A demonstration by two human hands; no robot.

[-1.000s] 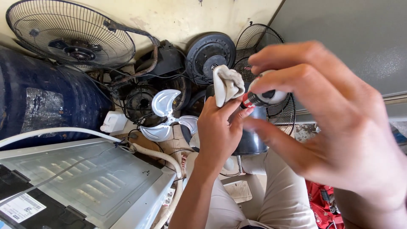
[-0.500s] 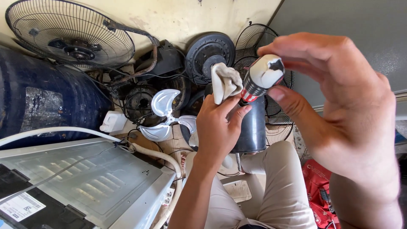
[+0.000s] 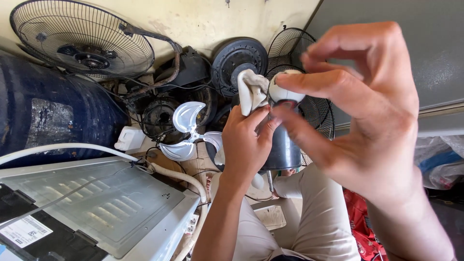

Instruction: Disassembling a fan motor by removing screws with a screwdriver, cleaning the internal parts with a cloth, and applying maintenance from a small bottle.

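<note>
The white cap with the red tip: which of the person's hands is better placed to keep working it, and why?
The right hand. Its fingertips already pinch the white cap from above, close to the camera. The left hand is occupied, gripping a pale cloth against the dark cylinder below.

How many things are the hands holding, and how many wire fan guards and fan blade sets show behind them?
Cloths in the left hand: 1, the pale cloth
Small white round parts in the right hand: 1, the white part
Wire fan guards: 2, large guard, smaller guard
White blade sets: 1, the blade set
Total: 5
</note>
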